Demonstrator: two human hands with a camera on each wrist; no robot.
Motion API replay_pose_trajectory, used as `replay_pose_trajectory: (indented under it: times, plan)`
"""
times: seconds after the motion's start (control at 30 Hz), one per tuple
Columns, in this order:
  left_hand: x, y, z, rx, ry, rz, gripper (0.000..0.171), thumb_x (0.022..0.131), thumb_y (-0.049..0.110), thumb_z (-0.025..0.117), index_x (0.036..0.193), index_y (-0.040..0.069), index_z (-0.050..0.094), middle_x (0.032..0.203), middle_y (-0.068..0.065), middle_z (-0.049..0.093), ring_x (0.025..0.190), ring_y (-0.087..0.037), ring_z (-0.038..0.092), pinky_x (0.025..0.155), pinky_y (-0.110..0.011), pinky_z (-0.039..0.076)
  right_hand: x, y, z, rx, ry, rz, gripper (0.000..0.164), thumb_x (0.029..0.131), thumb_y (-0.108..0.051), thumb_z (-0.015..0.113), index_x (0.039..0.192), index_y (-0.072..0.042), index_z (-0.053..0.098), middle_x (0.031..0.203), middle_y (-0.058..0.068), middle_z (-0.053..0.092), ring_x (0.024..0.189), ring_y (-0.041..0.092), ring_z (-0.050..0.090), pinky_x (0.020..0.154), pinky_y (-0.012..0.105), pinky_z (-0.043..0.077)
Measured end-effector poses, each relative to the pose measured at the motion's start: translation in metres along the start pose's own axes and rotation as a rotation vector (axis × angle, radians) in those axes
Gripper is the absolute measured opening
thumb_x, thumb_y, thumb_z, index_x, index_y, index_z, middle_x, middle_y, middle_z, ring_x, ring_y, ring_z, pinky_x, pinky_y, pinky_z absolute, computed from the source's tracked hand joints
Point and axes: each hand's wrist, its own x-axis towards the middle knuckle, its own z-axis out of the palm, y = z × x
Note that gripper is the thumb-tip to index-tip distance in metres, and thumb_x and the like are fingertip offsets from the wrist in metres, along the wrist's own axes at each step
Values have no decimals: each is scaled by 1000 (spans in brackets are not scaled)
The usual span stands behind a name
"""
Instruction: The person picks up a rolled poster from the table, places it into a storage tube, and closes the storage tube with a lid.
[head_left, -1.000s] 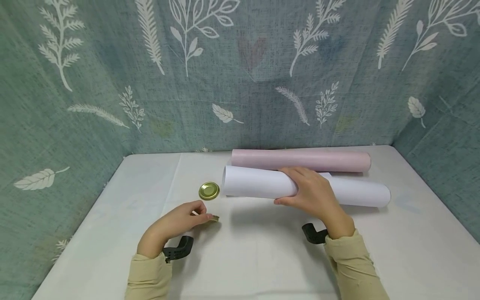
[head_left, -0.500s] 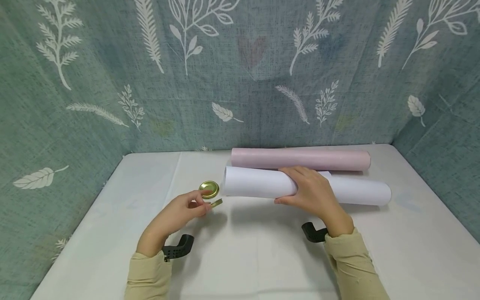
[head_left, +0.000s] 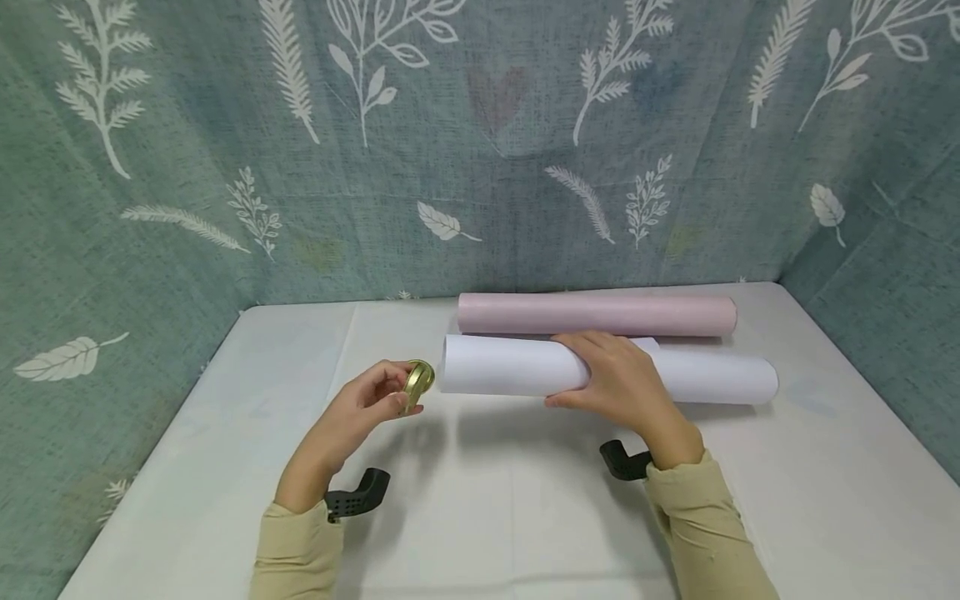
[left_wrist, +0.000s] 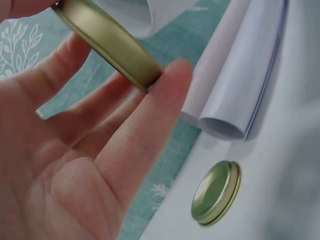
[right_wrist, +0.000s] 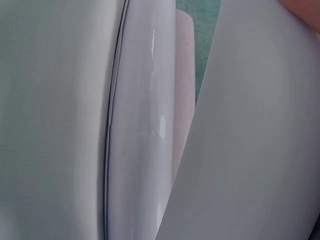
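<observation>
In my left hand [head_left: 363, 404] I pinch a gold jar lid [left_wrist: 110, 45] by its edge, thumb on one side and fingertips on the other. A second gold jar lid [left_wrist: 216, 192] lies on the table; in the head view it is partly hidden behind the held one. My right hand [head_left: 618, 379] grips a rolled sheet of white paper [head_left: 491, 367] from above, thumb on its near side. This sheet's left end is open, close to the lids. Behind and under it lies a longer white roll [head_left: 720, 379], mostly covered in the head view.
A pink roll [head_left: 596, 315] lies along the back of the white-covered table [head_left: 510, 517], parallel to the white one. Green leaf-patterned cloth [head_left: 495, 183] hangs behind and at both sides. A black bracket sits at each wrist.
My left hand has lifted a lid off the table and moved it up and away from me, turning it beside the second lid. The right hand stays on the paper.
</observation>
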Motion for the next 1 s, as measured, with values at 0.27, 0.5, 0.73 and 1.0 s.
replay_pose_trajectory:
  times: [0.27, 0.5, 0.73, 1.0]
  plan:
    - [0, 12, 7, 28, 49, -26, 54, 87, 16, 59, 134, 24, 33, 134, -1, 35, 122, -19, 39, 90, -34, 40, 0, 2, 4, -9, -17, -14, 78, 57, -65, 69, 122, -25, 52, 115, -5, 55, 103, 17, 52, 84, 39, 40]
    - [4, 25, 20, -27, 91, -8, 53, 87, 13, 58, 135, 16, 36, 137, -5, 36, 124, -21, 36, 91, -28, 39, 0, 3, 5, -12, -1, -10, 77, 56, -64, 70, 121, -25, 54, 115, -5, 56, 103, 17, 52, 84, 40, 40]
    - [9, 24, 28, -22, 123, -4, 52, 88, 17, 58, 134, 18, 36, 138, -6, 35, 124, -20, 37, 93, -30, 39, 1, 4, 5, -21, -6, -17, 78, 56, -66, 69, 121, -24, 53, 113, -5, 56, 102, 17, 52, 83, 39, 40]
    - [11, 21, 30, -42, 121, -3, 52, 87, 18, 58, 134, 19, 36, 136, -3, 38, 122, -20, 39, 91, -30, 40, 2, 3, 6, -30, -31, -17, 82, 58, -75, 58, 122, -24, 52, 113, -5, 56, 101, 18, 52, 83, 39, 40]
